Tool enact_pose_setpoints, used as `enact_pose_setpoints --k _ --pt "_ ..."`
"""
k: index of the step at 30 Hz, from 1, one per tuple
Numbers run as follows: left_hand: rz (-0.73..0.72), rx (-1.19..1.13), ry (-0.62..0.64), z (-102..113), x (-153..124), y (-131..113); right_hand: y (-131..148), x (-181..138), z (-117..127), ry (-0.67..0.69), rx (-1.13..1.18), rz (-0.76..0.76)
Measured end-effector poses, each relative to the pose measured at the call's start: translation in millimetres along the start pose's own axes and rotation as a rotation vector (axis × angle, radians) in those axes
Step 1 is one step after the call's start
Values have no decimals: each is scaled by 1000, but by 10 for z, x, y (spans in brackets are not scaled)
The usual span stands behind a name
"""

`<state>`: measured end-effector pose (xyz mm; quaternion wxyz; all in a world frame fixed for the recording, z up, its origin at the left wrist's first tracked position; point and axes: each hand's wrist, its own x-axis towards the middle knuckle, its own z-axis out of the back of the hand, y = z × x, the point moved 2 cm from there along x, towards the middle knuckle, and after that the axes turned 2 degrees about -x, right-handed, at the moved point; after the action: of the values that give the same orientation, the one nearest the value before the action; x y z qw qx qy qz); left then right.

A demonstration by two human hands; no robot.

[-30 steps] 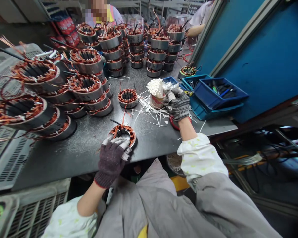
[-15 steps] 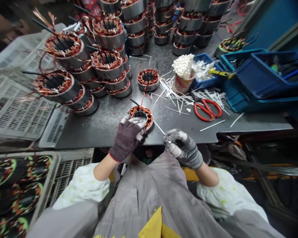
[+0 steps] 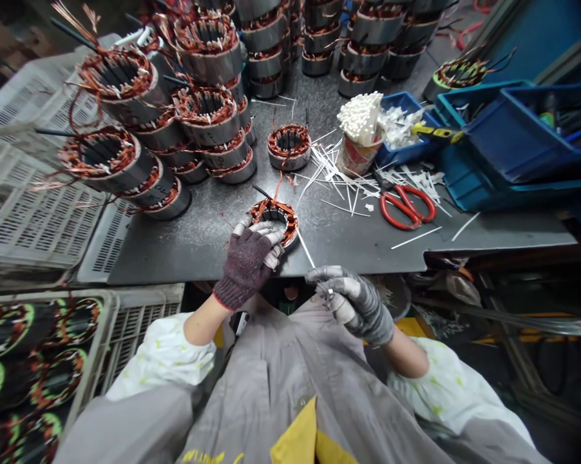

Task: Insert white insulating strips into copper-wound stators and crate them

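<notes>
My left hand, in a dark knitted glove with whitish fingertips, is closed on the near left side of a motor stator. This ring with copper windings and a dark lead lies near the table's front edge; my fingers hide part of its rim and bore. From the stator's right side a thin white cord runs taut-looking down to my right hand. That hand, in a grey glove, is closed on the cord beyond the table edge, and a small white end shows between its fingers.
Behind stands another stator, with stacked stators to the left and back. Loose white strips, a cup of white sticks, red-handled scissors and blue bins lie right. Crates flank the table's left.
My right hand has shifted slightly down, its fingers reaching further left, and the cord now hangs more steeply from the stator. My left hand keeps its hold; the whole view has shifted a little.
</notes>
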<state>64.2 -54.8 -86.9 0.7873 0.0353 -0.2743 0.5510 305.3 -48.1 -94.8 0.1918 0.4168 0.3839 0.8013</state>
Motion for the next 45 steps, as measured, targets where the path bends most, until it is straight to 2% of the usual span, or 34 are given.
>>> enact_pose_setpoints --k 5,10,12,15,17,19,22,28,32,35,40,43,45 --pt "21 23 -60 -15 13 -14 -53 -62 -62 38 53 -92" --pt "82 -45 -161 -59 12 -75 -239 263 -192 -8 111 -124" --pt "191 -100 -241 -82 13 -90 -339 414 -266 -94 161 -250" --pt "337 -177 -336 -103 31 -99 -426 554 -356 -225 315 -526" --pt "275 -210 -332 -103 64 -117 -426 592 -383 -266 415 -636" --pt "171 -203 -321 -89 90 -135 -410 604 -378 -282 448 -667" --pt "112 -143 -314 -64 95 -140 -422 609 -355 -268 346 -647" --pt "84 -75 -197 -46 65 -141 -504 675 -318 -232 6 -476" --pt "127 -84 -154 -63 58 -124 -461 676 -284 -221 16 -423" --pt "98 -67 -159 -67 55 -132 -457 673 -290 -193 -26 -379" --pt "84 -56 -161 -23 45 -153 -541 696 -247 -67 -242 -225" --pt "55 -91 -173 -13 35 -151 -507 729 -195 47 -364 -88" --pt "37 -101 -171 -30 33 -151 -454 761 -189 92 -496 -53"
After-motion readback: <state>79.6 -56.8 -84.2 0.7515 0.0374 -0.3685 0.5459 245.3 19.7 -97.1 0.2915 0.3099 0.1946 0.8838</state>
